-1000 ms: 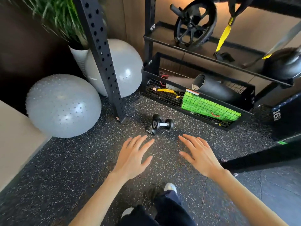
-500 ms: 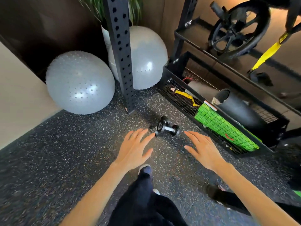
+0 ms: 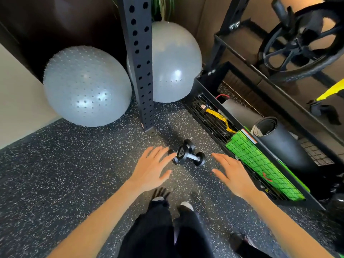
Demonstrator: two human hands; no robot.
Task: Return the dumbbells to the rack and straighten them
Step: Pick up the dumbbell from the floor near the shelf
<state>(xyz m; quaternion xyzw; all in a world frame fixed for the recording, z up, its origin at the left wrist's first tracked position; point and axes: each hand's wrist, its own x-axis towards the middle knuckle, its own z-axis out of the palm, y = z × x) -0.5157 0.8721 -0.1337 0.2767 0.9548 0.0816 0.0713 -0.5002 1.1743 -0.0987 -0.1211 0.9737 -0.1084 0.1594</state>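
Note:
Two small black dumbbells (image 3: 189,155) with chrome handles lie close together on the speckled rubber floor, just in front of a black perforated upright post (image 3: 138,62). My left hand (image 3: 151,171) hovers open, its fingertips almost at the left dumbbell's end. To the right, my right hand (image 3: 233,175) is open with fingers spread, a short way from the right dumbbell's end. Neither hand holds anything. A black metal rack (image 3: 242,58) with shelves rises at the right.
Two grey exercise balls (image 3: 86,86) sit against the wall at the left and behind the post. A wire basket (image 3: 202,107) low in the rack holds a rolled black mat (image 3: 281,144), a green mat and bands. A black wheel rests on the shelf above. My legs stand below.
The view has moved closer to the dumbbells and tilted down. Both open hands have come nearer to the dumbbells, the left one almost reaching them.

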